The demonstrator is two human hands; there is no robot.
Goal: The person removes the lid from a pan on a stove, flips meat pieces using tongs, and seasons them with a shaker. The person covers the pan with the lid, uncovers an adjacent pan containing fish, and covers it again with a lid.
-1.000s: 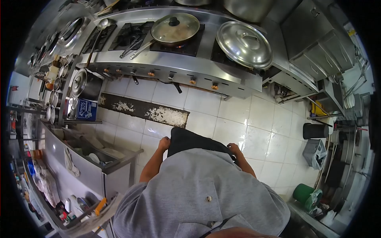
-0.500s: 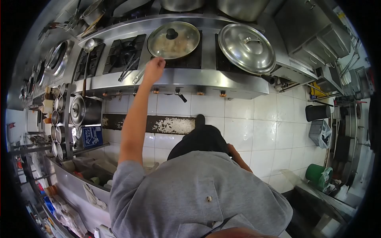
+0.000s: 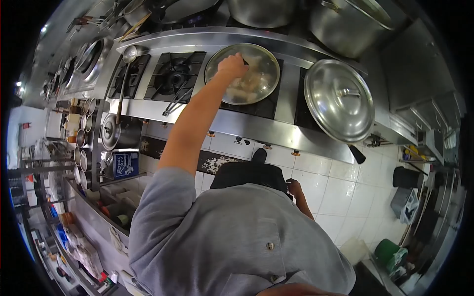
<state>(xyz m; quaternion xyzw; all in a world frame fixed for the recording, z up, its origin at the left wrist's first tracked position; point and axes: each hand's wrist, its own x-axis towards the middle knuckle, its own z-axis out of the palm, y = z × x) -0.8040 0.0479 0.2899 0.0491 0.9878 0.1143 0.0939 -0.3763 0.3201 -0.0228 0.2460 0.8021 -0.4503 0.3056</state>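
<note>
At the glass lid [image 3: 264, 79] on the stove, the left hand [image 3: 231, 66] has its fingers curled in on the black lid knob [image 3: 245, 62], apparently pinching it, though the fingertips are partly hidden. That lid rests over a pan on the burner between the burner grate [image 3: 177, 76] and the large metal lid [image 3: 333, 98], with pale food [image 3: 249, 81] showing through the glass. The step in hand looks like handling the lid by its knob; any lift would call for a secure pinch and an even upward pull. The right hand [image 3: 295, 187] hangs low beside the dark trousers [image 3: 247, 175], fingers bent; whether it grips anything, I cannot tell. Behind the pan runs the raised steel ledge [image 3: 222, 36], with 2 large pots [image 3: 261, 11] [image 3: 343, 30] beyond it, so room that way seems tighter than toward the body. The large metal lid stands apart on the pan's right, a dark handle [image 3: 356, 154] jutting past the stove's front edge [image 3: 284, 129] below it. On the left, the tongs [image 3: 178, 102] reach onto that front edge near the forearm [image 3: 196, 118], and the ladle [image 3: 130, 54] lies farther left, its shaft crossing the edge.
</note>
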